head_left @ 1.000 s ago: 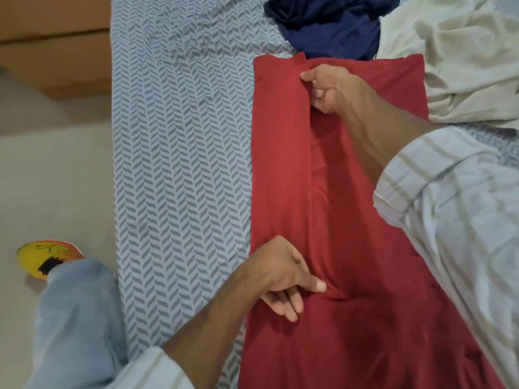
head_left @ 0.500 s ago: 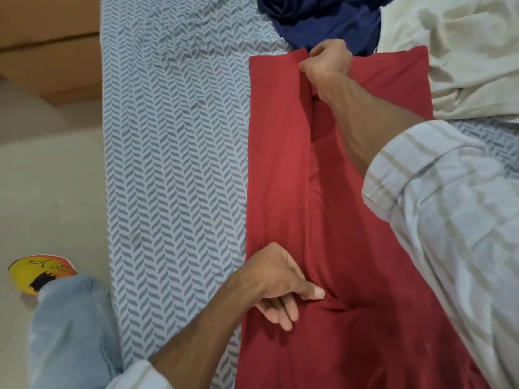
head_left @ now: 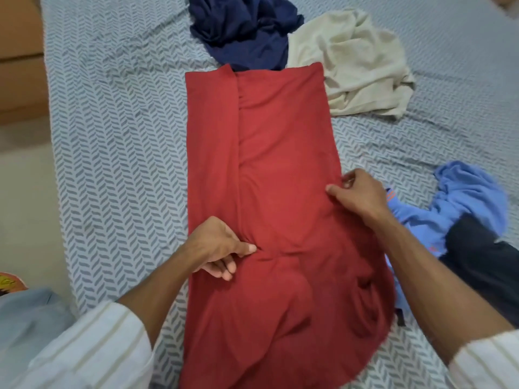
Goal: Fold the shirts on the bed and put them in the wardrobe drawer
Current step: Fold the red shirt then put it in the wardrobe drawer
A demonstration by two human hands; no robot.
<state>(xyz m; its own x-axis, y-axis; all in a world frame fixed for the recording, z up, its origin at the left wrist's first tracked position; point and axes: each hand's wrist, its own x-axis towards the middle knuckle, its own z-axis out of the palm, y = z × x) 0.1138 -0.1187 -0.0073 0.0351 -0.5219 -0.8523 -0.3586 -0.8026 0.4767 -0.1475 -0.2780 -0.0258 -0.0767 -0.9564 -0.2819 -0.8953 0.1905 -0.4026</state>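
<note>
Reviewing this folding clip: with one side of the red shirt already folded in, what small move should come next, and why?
Probably fold the right side in: the right hand pinches the red shirt at its right edge, which lies unfolded, while the left hand holds the left flap's edge near the middle.

Soft, even indoor light is falling on the bed (head_left: 118,141), giving only weak shadows and no glare. The wide lens is bending the edges of the view. The light blue garment (head_left: 466,192) is looking blurred, and the corners are losing sharpness.
</note>
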